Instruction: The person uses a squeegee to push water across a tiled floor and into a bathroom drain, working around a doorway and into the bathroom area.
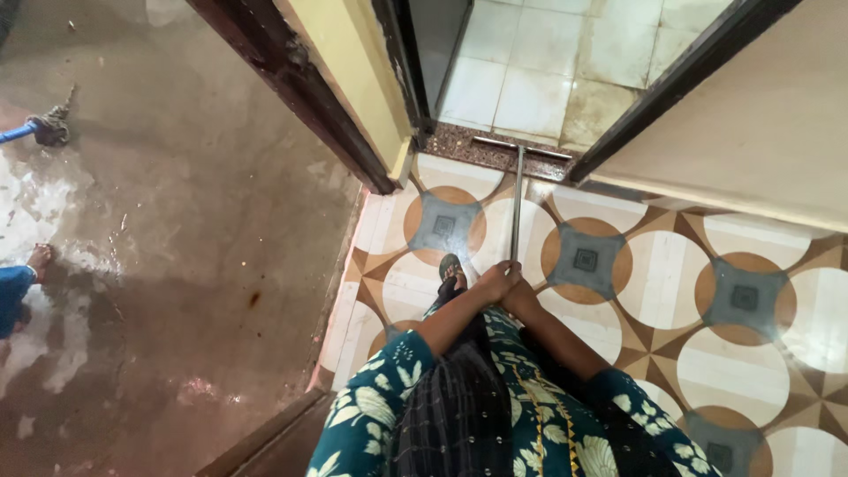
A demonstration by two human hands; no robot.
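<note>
Both my hands grip the top of a long metal handle [517, 203]. My left hand [495, 281] is wrapped around it, and my right hand [517, 291] sits just below, touching the left. The handle runs away from me to a flat squeegee head [519, 147] that rests on the dark stone threshold [459, 140] of a doorway. My foot in a sandal [450, 274] shows just left of the hands, on the patterned tile floor [671, 274]. My sleeves are teal with a leaf print.
Pale wet tiles [530, 71] lie beyond the threshold. A yellow door frame [353, 79] stands to the left, a cream wall [760, 124] to the right. On the wet concrete at left are another person's foot [37, 259] and a blue-handled mop [44, 128].
</note>
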